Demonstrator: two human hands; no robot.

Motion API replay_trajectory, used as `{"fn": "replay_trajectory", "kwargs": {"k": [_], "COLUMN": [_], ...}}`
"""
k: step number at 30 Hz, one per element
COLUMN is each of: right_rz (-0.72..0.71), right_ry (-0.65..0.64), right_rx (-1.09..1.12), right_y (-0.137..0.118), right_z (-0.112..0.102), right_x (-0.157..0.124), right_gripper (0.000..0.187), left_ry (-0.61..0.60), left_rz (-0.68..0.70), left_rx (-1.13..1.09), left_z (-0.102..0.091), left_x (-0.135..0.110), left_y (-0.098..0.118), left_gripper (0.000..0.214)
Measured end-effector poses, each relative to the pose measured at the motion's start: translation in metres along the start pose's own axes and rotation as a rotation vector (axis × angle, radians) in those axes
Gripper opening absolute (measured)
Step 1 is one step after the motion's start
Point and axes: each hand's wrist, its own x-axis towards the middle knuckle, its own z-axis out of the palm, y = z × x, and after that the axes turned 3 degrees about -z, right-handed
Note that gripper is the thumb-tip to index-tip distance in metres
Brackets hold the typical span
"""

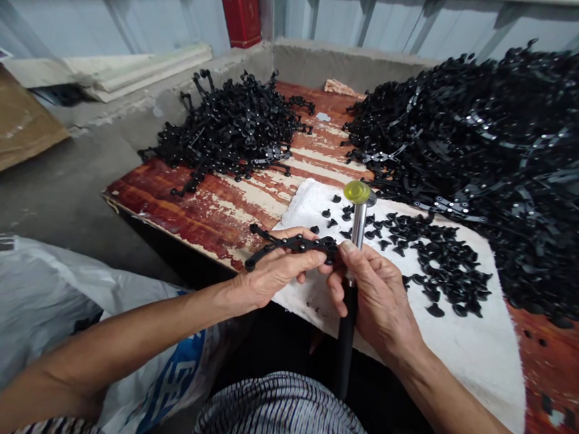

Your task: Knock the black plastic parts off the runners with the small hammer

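Note:
My left hand (272,272) is closed on a long black linked metal piece (287,243) that sticks out to the left over the table edge. My right hand (373,297) pinches the right end of that same piece while its fingers wrap the shaft of a small mallet (358,216) with a yellow-green head, held upright between my knees. Both hands meet just in front of a white cloth (484,346) strewn with several small black caps (440,269).
A worn red wooden board (195,203) serves as the tabletop. A smaller heap of black linked pieces (231,129) lies at its back left, a much larger heap (499,153) at the right. A white plastic sack (37,304) sits by my left arm, cardboard (6,121) farther left.

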Motion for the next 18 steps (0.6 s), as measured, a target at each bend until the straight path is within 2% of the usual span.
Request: {"fn": "replay_trajectory", "kwargs": {"k": [6,9,13,18], "right_rz": [0.055,0.076,0.100,0.123], "right_ry": [-0.007,0.005,0.037,0.066], "right_rx": [0.008,0.035,0.072,0.097], "right_y": [0.000,-0.001,-0.001,0.002], "right_z": [0.001,0.003,0.004,0.004], "right_x": [0.000,0.002,0.004,0.005], "right_gripper": [0.038,0.037,0.037,0.038], "left_ry": [-0.041,-0.077,-0.025,0.057], "left_rz": [0.001,0.027,0.141,0.234], "left_rx": [0.094,0.112,0.052,0.222], "left_z": [-0.006,-0.007,-0.008,-0.008], "left_x": [0.002,0.002,-0.001,-0.004], "left_y": [0.003,-0.001,-0.007,-0.009], "left_gripper": [0.009,0.014,0.018,0.018]}}
